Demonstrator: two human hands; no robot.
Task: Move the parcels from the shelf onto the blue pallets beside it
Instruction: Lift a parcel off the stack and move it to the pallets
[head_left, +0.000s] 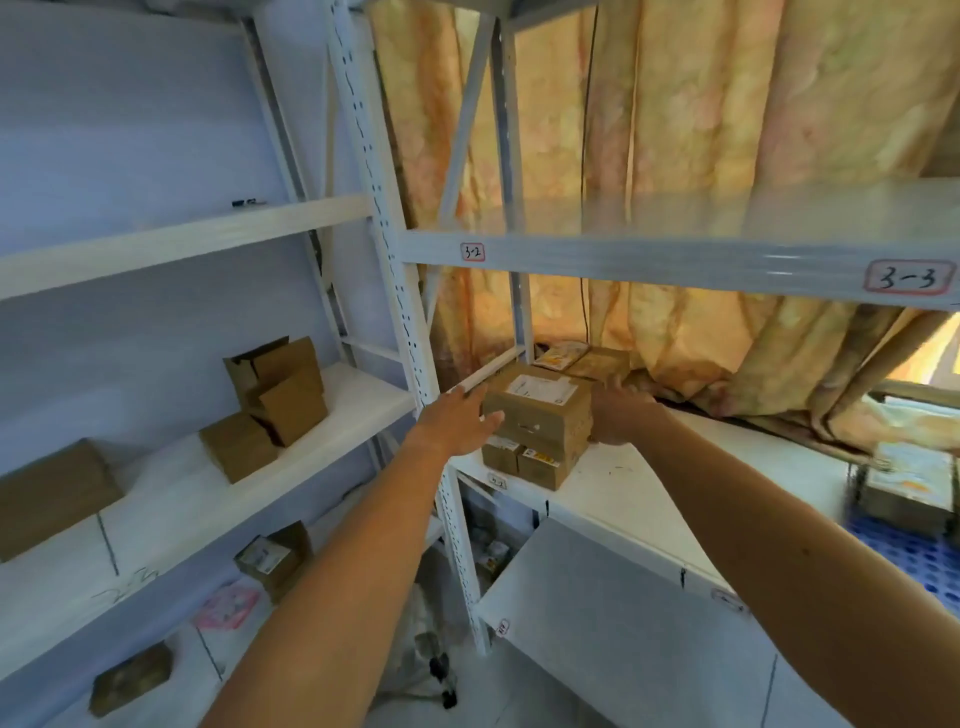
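Observation:
A brown cardboard parcel (540, 402) with a white label sits on top of two smaller boxes (524, 460) at the left end of a white shelf board (639, 499). My left hand (460, 418) is flat against its left side, fingers spread. My right hand (618, 413) is pressed on its right side, fingers curled round the far edge. Behind the stack lie a flat yellow packet (558, 356) and another brown box (602, 364). A blue pallet (919, 561) shows at the right edge with a parcel (906, 483) on it.
A second white rack on the left holds several cardboard boxes (275, 395) on its middle board and more below (272, 558). A perforated upright post (410, 332) stands between the racks. The board above, tagged 3-3 (909, 275), overhangs the parcel. A yellow curtain (727, 130) hangs behind.

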